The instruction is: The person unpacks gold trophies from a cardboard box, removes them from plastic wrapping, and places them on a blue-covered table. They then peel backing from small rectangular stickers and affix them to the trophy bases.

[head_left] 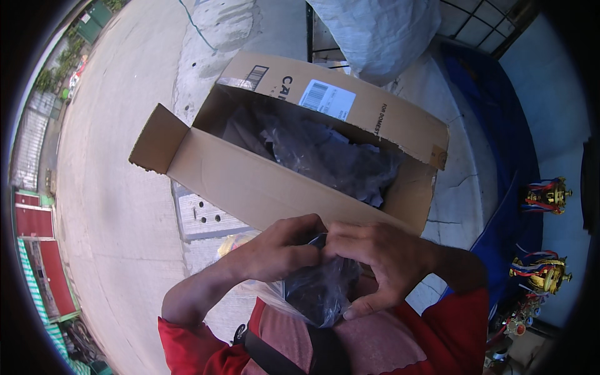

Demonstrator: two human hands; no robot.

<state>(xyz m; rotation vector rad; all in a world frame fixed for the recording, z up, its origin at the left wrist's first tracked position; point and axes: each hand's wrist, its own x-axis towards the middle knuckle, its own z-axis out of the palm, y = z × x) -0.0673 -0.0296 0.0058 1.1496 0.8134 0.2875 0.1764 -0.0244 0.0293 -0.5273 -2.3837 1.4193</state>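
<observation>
Plastic bag [322, 290] of dark contents, held close at chest height, its top pinched by both hands.

Left hand [278, 250] and right hand [378, 256] clench the neck, seemingly tying or untying it; careful fingertip work comes next. Beyond stands an open cardboard box [262, 181] of similar bags.

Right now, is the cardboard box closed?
No, the cardboard box stands with its flaps open, showing dark plastic bags inside.
</observation>
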